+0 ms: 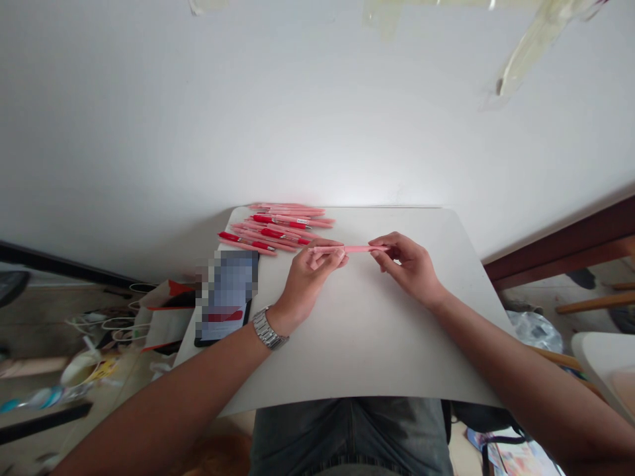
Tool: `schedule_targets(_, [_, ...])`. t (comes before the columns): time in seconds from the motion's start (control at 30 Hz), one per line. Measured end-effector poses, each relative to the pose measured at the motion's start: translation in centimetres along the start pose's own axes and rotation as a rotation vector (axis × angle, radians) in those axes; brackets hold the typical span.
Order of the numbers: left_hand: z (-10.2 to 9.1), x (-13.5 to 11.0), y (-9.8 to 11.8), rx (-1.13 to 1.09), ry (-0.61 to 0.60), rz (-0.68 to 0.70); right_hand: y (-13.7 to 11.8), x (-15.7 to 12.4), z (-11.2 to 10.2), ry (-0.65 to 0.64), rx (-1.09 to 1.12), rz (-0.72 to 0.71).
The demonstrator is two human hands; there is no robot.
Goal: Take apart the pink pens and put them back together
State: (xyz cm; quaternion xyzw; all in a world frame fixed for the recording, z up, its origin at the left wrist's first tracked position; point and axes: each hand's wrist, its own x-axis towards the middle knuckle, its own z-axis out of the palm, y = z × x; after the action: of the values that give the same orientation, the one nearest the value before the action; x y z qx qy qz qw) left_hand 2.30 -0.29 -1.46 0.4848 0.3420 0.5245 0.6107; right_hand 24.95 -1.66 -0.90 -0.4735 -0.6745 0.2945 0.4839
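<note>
We are looking down at a plain white wall [317,119], which is rising behind the far edge of the counter [357,350]. The counter is a white board with rounded far corners, and it is lying over the person's lap, with grey jeans [347,430] showing under its near edge. Off its left side, white paper bags [159,317] are standing on the floor. Off its right side, a crumpled clear plastic bag [536,329] is sitting below a dark wooden frame [560,248].

Both forearms are reaching in over the counter's near edge. The left hand [310,274] is hovering over the middle of the counter, and the right hand [407,264] is hovering just to the right of it. A smartphone [225,297] is lying flat along the counter's left edge, and its screen is too blurred for us to read. At the counter's far left corner a heap of pens [278,226] is lying, pink barrels with red grips, all pointing roughly the same way.

Between the two hands a pink pen [354,249] is being held level, just above the counter's far half and near the heap. The left fingers [330,258] are curling closed around its left end. The right fingers [384,254] are pinching its right end between thumb and forefinger, with the others loosely bent. A silver wristwatch [268,328] is sitting on the left wrist, above the counter's left half.
</note>
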Motion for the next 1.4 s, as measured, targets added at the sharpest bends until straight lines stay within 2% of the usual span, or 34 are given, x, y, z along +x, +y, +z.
schedule_targets(0.2, [-0.2, 0.2, 0.6, 0.187, 0.025, 0.111, -0.2, 0.1, -0.5, 0.010, -0.001, -0.003])
schedule_targets(0.5, [-0.3, -0.2, 1.3, 0.617, -0.079, 0.341, -0.1, -0.1, -0.5, -0.049, 0.152, 0.058])
schedule_targets(0.8, [-0.2, -0.4, 1.7, 0.793, -0.207, 0.315, -0.4, 0.0, -0.3, -0.062, 0.313, 0.160])
schedule_targets(1.2, [0.0, -0.7, 1.7, 0.717, -0.292, 0.144, -1.3, -0.1, -0.1, -0.090, 0.336, 0.244])
schedule_targets(1.4, [0.2, -0.8, 1.5, 0.758, -0.266, 0.166, -1.7, -0.3, 0.4, -0.094, 0.316, 0.255])
